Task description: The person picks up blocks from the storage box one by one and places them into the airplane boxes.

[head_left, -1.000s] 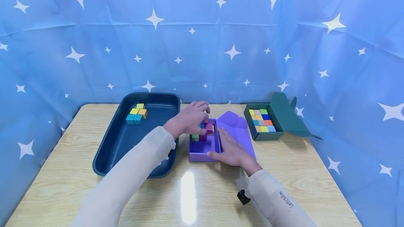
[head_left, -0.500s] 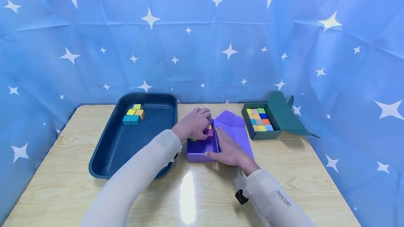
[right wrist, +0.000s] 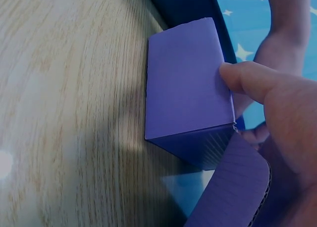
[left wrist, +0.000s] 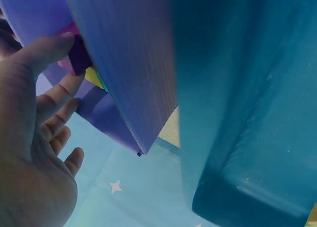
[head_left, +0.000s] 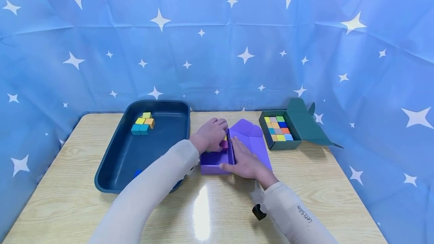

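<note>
In the head view, my left hand [head_left: 211, 134] reaches over the left wall of an open purple cardboard box [head_left: 215, 170]. Its thumb and index finger pinch a magenta cube [left wrist: 78, 56] inside the box, as the left wrist view shows. A yellow cube [left wrist: 93, 77] sits beside that one; the back of the hand hides other cubes. My right hand [head_left: 248, 162] rests on the box's right side with fingers stretched along the wall. Its thumb [right wrist: 242, 78] touches the top edge of the near wall. Under it, the purple lid [head_left: 259, 144] lies folded out to the right.
A dark blue tray [head_left: 162, 153] stands at left, with several yellow, orange and teal cubes [head_left: 144, 129] at its back and a blue cube [head_left: 137, 173] partly behind my left forearm. Back right stands an open green box [head_left: 285, 145] filled with rows of coloured cubes.
My left hand has shifted right and lower over the box, covering more of its cubes. The blue cube in the tray has come into view beside the forearm. The right hand stays in place.
</note>
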`<state>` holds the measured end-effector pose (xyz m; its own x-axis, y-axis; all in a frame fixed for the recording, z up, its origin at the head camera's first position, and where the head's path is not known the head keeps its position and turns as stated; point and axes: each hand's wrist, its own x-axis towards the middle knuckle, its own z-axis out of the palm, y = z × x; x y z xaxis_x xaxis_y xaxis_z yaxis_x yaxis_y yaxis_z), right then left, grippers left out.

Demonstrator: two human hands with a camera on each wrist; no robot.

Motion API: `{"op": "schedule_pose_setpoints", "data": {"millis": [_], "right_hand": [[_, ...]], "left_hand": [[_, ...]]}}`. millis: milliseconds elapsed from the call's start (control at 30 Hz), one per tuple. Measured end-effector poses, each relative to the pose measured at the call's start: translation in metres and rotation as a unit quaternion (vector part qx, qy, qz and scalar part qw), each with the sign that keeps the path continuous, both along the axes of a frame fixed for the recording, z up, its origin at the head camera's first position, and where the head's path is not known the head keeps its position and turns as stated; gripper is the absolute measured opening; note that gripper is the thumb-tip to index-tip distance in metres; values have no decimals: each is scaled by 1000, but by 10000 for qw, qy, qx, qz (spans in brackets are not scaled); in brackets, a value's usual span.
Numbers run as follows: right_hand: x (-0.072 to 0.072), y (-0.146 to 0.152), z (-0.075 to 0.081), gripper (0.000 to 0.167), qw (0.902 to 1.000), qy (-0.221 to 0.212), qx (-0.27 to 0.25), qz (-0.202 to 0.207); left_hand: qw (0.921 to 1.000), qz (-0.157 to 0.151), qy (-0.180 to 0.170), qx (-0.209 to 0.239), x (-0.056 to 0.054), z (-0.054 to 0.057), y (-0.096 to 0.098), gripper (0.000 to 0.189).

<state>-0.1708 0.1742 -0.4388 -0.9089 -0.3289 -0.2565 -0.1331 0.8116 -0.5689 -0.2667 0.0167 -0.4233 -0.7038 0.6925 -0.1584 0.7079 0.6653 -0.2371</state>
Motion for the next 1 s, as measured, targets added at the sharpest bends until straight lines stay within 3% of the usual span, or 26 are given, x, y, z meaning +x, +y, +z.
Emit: {"op": "schedule_pose_setpoints", "data": {"millis": [333,633,833,1000], "right_hand": [[0,0,0,106,10000,22,69,11],[0,0,-1,105,10000,13,64,10],[0,-1,-1,104,9999,-33,91,-32],[0,-1,-2,104,9998,-82,157,-111]], "left_hand": [[9973,-146,385,-603,4,-4,7,42],[9965,-114,423,-708,4,-4,8,40],[9988,13,188,-453,7,7,2,47],[9999,83,-61,91,8,25,-16,41]]}}
